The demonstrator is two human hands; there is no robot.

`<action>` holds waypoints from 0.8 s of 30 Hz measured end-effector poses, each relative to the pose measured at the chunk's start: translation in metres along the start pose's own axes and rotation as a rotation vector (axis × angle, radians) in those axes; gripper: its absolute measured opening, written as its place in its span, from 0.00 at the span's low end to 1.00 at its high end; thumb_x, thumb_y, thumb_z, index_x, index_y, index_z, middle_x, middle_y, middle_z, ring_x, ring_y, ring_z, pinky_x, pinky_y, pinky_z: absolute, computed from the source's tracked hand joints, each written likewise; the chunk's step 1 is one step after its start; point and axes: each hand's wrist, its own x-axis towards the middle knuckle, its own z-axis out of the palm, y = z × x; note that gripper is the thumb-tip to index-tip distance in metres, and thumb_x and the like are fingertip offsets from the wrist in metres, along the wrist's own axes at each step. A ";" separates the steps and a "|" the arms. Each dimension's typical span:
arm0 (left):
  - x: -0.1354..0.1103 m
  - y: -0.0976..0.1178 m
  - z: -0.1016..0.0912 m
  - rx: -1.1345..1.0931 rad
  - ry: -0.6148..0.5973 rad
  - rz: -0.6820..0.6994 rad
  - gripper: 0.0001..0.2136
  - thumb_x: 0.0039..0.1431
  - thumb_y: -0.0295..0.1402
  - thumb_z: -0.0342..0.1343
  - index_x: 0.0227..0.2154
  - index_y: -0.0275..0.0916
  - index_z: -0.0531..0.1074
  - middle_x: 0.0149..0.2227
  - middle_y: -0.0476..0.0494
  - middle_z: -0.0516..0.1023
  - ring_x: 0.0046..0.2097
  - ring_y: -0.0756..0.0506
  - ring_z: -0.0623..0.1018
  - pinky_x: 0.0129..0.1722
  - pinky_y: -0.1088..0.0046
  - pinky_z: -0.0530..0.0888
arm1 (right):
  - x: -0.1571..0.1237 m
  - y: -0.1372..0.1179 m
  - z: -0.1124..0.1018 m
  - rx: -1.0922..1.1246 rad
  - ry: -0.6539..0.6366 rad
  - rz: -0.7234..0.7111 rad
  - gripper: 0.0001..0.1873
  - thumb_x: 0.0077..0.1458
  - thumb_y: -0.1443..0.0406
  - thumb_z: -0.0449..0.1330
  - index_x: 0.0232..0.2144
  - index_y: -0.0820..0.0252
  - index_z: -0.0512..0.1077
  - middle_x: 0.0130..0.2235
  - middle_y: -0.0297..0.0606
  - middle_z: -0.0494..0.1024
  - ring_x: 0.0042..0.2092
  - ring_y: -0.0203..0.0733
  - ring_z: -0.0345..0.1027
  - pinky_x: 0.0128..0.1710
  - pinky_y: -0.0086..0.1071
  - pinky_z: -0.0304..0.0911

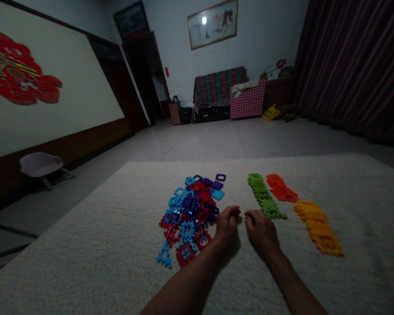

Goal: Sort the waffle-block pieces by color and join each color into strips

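Noted one pale blanket (111,227) bearing one mixed heap of interlocking plastic tiles (189,204) beside left hand (227,225). Counted, near right hand (262,229), one yellow row (319,228), one green row (263,196), one orange row (280,188). Found fingers curled on both; could not tell if pinching anything.

On the blanket (101,236), a tile pile (191,203) lies at the left hand (227,224)'s 9 o'clock, 3 tile rows (261,194) at 2 to 3.
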 end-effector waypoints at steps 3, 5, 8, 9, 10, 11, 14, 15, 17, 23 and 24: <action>0.002 -0.002 -0.001 0.037 0.012 -0.001 0.19 0.49 0.22 0.46 0.40 0.35 0.79 0.39 0.39 0.82 0.40 0.46 0.80 0.42 0.70 0.77 | 0.000 0.000 0.000 -0.001 0.006 -0.006 0.12 0.56 0.66 0.50 0.34 0.59 0.74 0.36 0.42 0.78 0.37 0.44 0.73 0.41 0.36 0.65; 0.004 -0.001 -0.004 0.121 0.027 0.022 0.20 0.49 0.20 0.46 0.41 0.36 0.79 0.40 0.39 0.82 0.41 0.46 0.80 0.45 0.68 0.77 | 0.001 -0.001 -0.001 -0.001 0.014 -0.011 0.12 0.55 0.66 0.50 0.33 0.59 0.74 0.35 0.42 0.78 0.37 0.44 0.73 0.41 0.36 0.65; 0.006 -0.002 -0.008 0.251 0.039 0.077 0.21 0.50 0.19 0.47 0.42 0.38 0.78 0.42 0.40 0.81 0.44 0.44 0.79 0.50 0.65 0.75 | 0.001 -0.002 -0.003 -0.006 0.021 -0.012 0.12 0.55 0.65 0.50 0.33 0.59 0.74 0.35 0.43 0.79 0.37 0.44 0.72 0.40 0.36 0.65; 0.006 -0.002 -0.009 0.275 0.038 0.096 0.21 0.49 0.18 0.47 0.43 0.38 0.78 0.43 0.40 0.81 0.45 0.44 0.79 0.50 0.65 0.75 | 0.001 -0.002 -0.004 -0.007 0.023 -0.012 0.12 0.55 0.65 0.50 0.33 0.59 0.74 0.35 0.43 0.79 0.37 0.44 0.72 0.40 0.36 0.65; 0.006 -0.004 -0.009 0.289 0.031 0.115 0.22 0.48 0.17 0.47 0.43 0.39 0.77 0.43 0.40 0.80 0.45 0.44 0.79 0.50 0.64 0.75 | 0.001 -0.003 -0.005 -0.009 0.025 -0.012 0.12 0.55 0.65 0.50 0.33 0.59 0.74 0.35 0.43 0.79 0.37 0.44 0.73 0.41 0.36 0.65; 0.006 -0.005 -0.009 0.299 0.025 0.136 0.23 0.47 0.16 0.47 0.43 0.39 0.77 0.44 0.41 0.80 0.46 0.44 0.78 0.51 0.64 0.75 | 0.001 -0.003 -0.005 -0.011 0.024 -0.011 0.12 0.55 0.65 0.50 0.33 0.59 0.74 0.35 0.43 0.79 0.37 0.45 0.73 0.41 0.36 0.65; 0.005 -0.011 -0.006 0.329 0.037 0.196 0.22 0.47 0.15 0.49 0.44 0.39 0.76 0.47 0.40 0.79 0.50 0.43 0.77 0.55 0.61 0.74 | 0.001 -0.005 -0.006 -0.026 0.023 -0.008 0.12 0.55 0.64 0.50 0.33 0.58 0.74 0.35 0.42 0.79 0.37 0.44 0.73 0.41 0.36 0.64; 0.004 -0.013 -0.005 0.347 0.052 0.205 0.21 0.49 0.16 0.49 0.44 0.38 0.76 0.48 0.38 0.78 0.53 0.42 0.76 0.57 0.59 0.72 | 0.001 -0.005 -0.006 -0.033 0.023 -0.007 0.12 0.55 0.64 0.50 0.33 0.58 0.74 0.35 0.42 0.79 0.37 0.44 0.73 0.40 0.36 0.64; 0.002 -0.016 -0.004 0.391 0.087 0.202 0.20 0.52 0.17 0.50 0.46 0.37 0.75 0.52 0.34 0.76 0.57 0.40 0.74 0.61 0.56 0.69 | 0.002 -0.005 -0.007 -0.045 0.021 -0.009 0.13 0.55 0.64 0.50 0.32 0.58 0.74 0.35 0.42 0.79 0.36 0.44 0.73 0.40 0.36 0.64; 0.000 -0.015 -0.001 0.492 0.143 0.203 0.20 0.56 0.19 0.48 0.51 0.36 0.72 0.58 0.31 0.71 0.63 0.39 0.67 0.65 0.53 0.63 | 0.004 -0.003 -0.006 -0.048 0.020 -0.031 0.13 0.54 0.64 0.50 0.32 0.59 0.75 0.35 0.43 0.80 0.36 0.44 0.73 0.38 0.35 0.64; 0.000 -0.014 -0.001 0.500 0.142 0.207 0.21 0.56 0.19 0.48 0.52 0.36 0.71 0.59 0.31 0.70 0.64 0.39 0.67 0.65 0.53 0.63 | 0.005 -0.003 -0.006 -0.049 0.021 -0.031 0.13 0.54 0.64 0.51 0.32 0.59 0.75 0.35 0.43 0.80 0.36 0.44 0.73 0.39 0.35 0.64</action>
